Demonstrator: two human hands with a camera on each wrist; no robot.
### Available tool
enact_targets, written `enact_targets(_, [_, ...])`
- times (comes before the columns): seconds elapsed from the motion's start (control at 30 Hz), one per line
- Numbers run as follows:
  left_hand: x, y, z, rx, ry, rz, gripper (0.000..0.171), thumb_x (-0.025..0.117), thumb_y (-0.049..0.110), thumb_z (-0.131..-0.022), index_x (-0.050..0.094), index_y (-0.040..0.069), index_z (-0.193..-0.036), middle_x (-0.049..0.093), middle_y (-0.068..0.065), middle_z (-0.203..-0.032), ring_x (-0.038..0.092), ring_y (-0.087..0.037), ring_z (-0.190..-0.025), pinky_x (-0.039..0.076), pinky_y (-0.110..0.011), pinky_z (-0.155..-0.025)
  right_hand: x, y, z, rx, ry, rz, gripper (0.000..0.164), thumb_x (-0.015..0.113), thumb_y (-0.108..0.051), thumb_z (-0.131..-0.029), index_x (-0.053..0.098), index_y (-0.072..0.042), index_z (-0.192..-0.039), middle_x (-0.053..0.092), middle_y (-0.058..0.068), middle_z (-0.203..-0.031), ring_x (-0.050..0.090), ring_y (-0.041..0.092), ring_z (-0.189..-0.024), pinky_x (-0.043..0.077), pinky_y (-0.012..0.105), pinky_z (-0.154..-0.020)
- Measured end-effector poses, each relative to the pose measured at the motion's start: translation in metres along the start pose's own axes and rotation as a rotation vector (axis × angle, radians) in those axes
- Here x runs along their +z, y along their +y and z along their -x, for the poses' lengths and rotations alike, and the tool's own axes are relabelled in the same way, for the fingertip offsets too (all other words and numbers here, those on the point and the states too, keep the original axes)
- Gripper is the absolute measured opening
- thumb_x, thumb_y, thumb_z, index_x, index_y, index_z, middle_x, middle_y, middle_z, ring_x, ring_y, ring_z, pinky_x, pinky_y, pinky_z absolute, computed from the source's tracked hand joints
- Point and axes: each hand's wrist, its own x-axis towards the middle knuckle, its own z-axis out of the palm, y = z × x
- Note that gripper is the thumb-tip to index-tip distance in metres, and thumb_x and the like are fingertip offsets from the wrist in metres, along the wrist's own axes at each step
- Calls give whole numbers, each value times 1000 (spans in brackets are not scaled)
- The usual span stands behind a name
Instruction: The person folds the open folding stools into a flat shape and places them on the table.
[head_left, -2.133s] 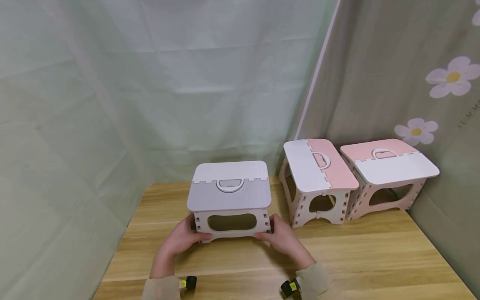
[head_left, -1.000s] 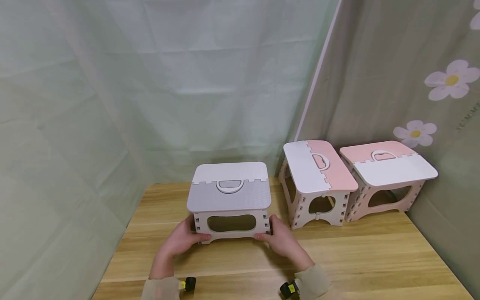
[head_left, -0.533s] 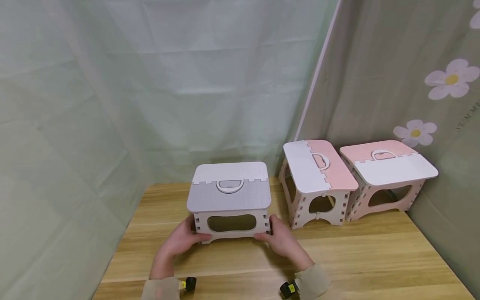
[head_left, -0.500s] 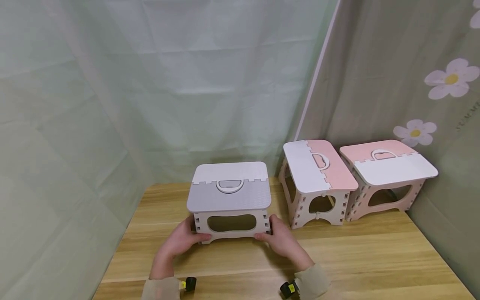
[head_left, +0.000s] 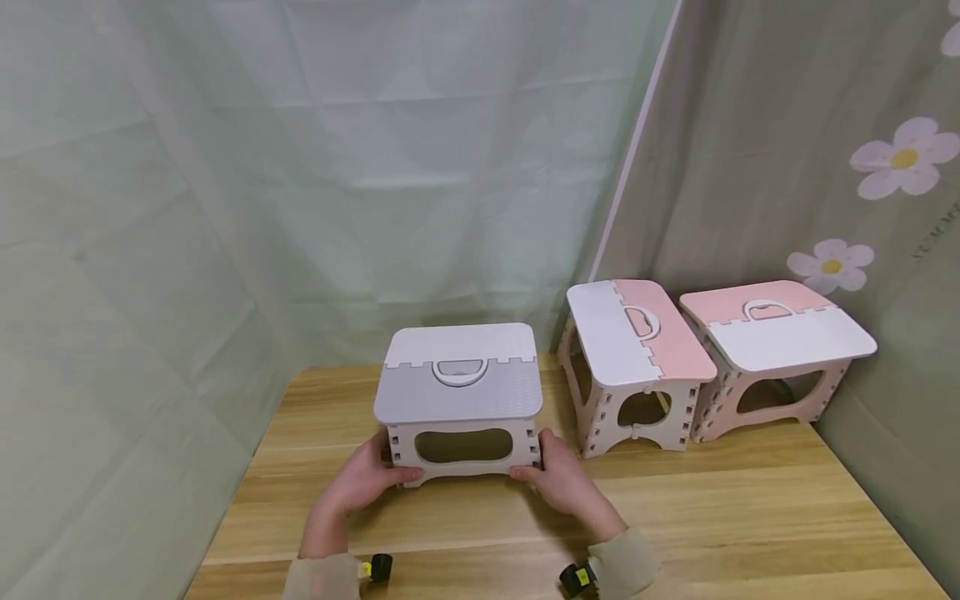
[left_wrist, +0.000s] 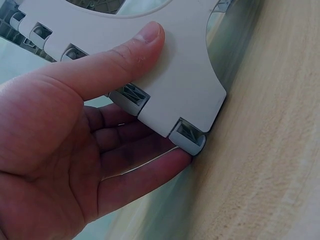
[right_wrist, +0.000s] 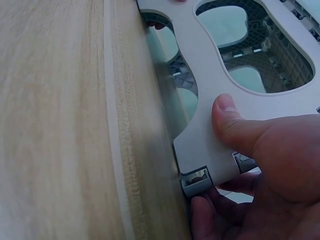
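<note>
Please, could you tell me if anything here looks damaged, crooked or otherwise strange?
Nothing looks damaged or spilled. Only the middle pink stool looks slightly odd: its seam runs front to back, while those of the gray stool and right pink stool run more sideways. All stand upright on the table.

On the wood-grain table [head_left: 675, 525], a grey-and-white stool [head_left: 457, 400] stands upright between the hands [head_left: 363, 477]; to their right stand a nearer pink-and-white stool [head_left: 637, 354] and, just beside it, a farther pink-and-white stool [head_left: 783, 342].
</note>
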Motion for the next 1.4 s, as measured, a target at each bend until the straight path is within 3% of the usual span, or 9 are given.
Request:
enact_targets(0.23, [0, 0, 0, -16, 9, -24, 75, 94, 28, -85, 56, -2, -143, 68, -13, -127, 62, -24, -111, 53, -41, -93, 0, -1, -1, 1, -2, 12, 56, 84, -41, -93, 55, -1, -119, 62, 6, -104, 59, 23, -96, 50, 47, -86])
enact_targets(0.93, [2, 1, 3, -42, 13, -57, 79, 93, 29, -87, 53, -4, -146, 68, -15, -131, 64, -26, -114, 53, -44, -97, -2, -4, 3, 44, -14, -42, 57, 87, -40, -90, 55, -4, -118, 63, 5, -102, 60, 22, -94, 51, 45, -83])
enact_targets(1.07, [2, 1, 4, -47, 17, -60, 81, 94, 30, -85, 52, -5, -146, 67, -15, -130, 64, -26, -114, 53, -44, -97, 2, -7, 4, 83, 16, -73, 63, 92, -40, -85, 56, -2, -119, 64, 5, -100, 61, 23, -93, 53, 47, -84])
enact_targets(1.23, [3, 0, 1, -24, 19, -39, 85, 95, 29, -84, 49, -3, -147, 65, -15, -132, 62, -26, -115, 51, -45, -100, 7, -10, 3, 82, 85, -63, 79, 95, -39, -81, 56, 6, -132, 68, 13, -113, 64, 31, -106, 53, 54, -94])
enact_targets(1.4, [4, -1, -2, 8, 39, -50, 92, 99, 31, -79, 48, -2, -148, 63, -16, -137, 59, -28, -123, 45, -52, -110, 8, -7, 1, 72, 108, -36, 74, 96, -38, -80, 58, 4, -128, 68, 10, -108, 64, 28, -102, 53, 51, -89])
